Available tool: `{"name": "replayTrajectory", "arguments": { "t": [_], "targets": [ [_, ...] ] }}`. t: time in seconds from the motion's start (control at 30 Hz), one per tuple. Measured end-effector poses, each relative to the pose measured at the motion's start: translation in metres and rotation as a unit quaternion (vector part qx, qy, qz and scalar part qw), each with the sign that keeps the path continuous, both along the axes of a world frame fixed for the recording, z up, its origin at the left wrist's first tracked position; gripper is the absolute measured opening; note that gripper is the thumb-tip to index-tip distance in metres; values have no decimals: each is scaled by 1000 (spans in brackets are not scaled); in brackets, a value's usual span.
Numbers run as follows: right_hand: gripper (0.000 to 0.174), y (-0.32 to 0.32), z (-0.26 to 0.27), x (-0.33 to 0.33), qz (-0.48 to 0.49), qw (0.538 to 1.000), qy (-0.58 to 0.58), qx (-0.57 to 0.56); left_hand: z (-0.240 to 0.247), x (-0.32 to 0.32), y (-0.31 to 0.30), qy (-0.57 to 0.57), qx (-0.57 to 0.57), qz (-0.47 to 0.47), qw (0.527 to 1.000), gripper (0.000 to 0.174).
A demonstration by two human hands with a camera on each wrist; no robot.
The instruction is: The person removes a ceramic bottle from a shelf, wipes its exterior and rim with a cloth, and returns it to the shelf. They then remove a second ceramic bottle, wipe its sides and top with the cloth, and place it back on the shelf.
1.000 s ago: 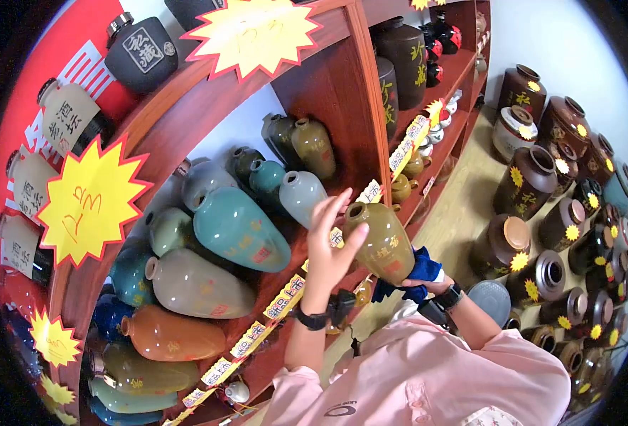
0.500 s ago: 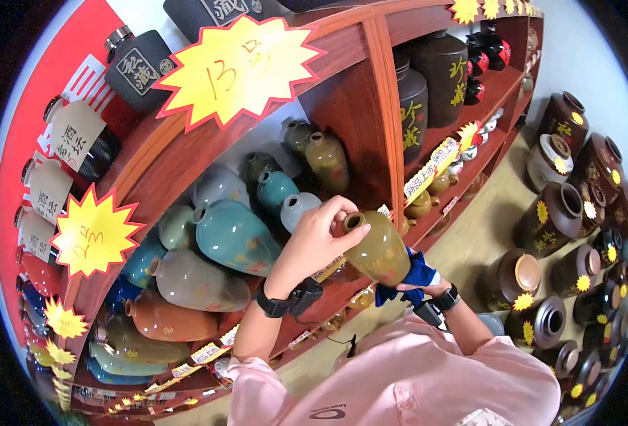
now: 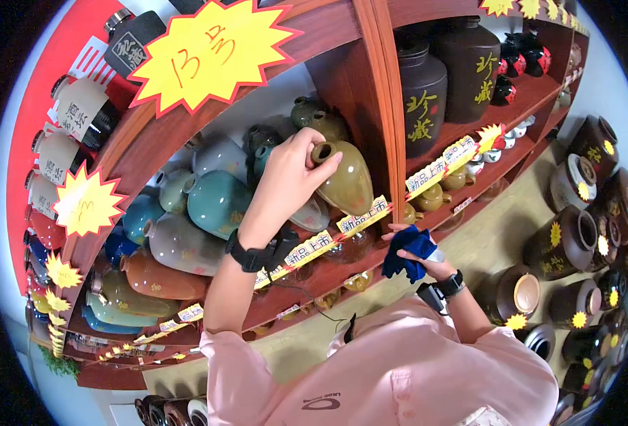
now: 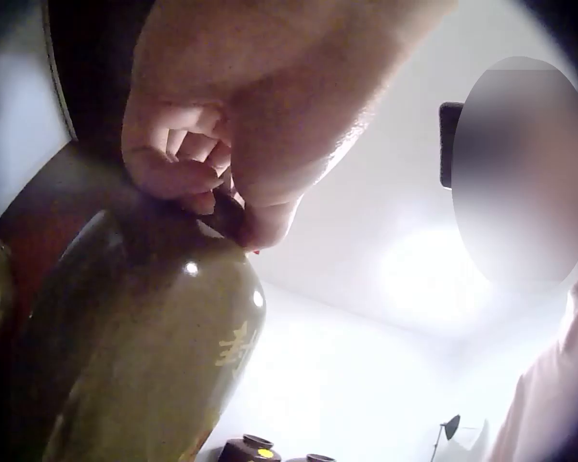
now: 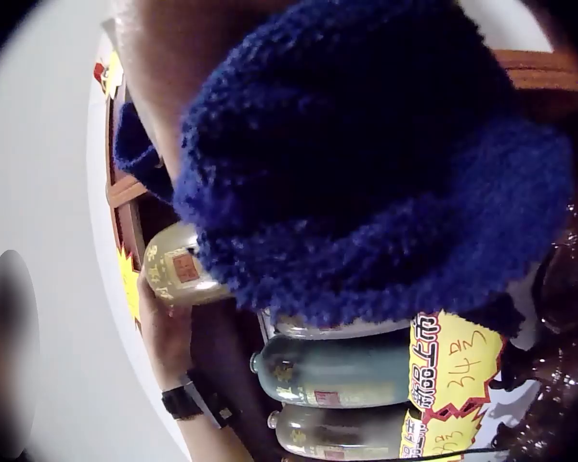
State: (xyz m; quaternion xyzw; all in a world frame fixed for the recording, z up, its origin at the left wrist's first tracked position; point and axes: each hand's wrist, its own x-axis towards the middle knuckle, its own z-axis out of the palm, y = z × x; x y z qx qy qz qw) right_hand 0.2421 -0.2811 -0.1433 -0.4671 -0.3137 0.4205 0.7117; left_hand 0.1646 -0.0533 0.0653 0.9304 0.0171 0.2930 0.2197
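Observation:
An olive-brown glazed jar (image 3: pixel 348 183) hangs tilted at the shelf's front, its base overlapping the yellow label strip in the head view. My left hand (image 3: pixel 291 165) grips it by the neck, thumb on one side of the mouth and fingers curled on the other. The left wrist view shows the jar (image 4: pixel 144 337) below that hand (image 4: pixel 260 106), with a gold character on its side. Lower right, apart from the jar, my right hand (image 3: pixel 438 268) holds a crumpled dark blue fluffy cloth (image 3: pixel 408 254). This cloth (image 5: pixel 366 231) fills much of the right wrist view, hiding the fingers.
Beside the jar, glazed jars in teal (image 3: pixel 218 204), grey (image 3: pixel 182 243) and orange-brown (image 3: pixel 161 275) crowd the same shelf. A wooden upright (image 3: pixel 385 106) stands just right of the jar. Large dark jars (image 3: pixel 559 241) cover the floor at right.
My left hand went from open beside the jar to gripping its neck. The jar has moved up and left to the shelf; my right hand with the cloth has come away from its base.

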Motion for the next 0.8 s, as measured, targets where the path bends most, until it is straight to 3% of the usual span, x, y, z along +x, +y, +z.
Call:
{"name": "replayTrajectory", "arguments": {
  "t": [0.33,0.63,0.8],
  "targets": [
    [50,-12,-1,23,18,998,-57,-3,-22,34,16,24,59,50,997,31],
    [43,-15,-4,29,8,1000,29,-4,-53,53,37,79,98,66,990,34],
    [43,-19,-6,31,-3,1000,23,-2,-57,57,40,90,116,72,987,37]
  ]
}}
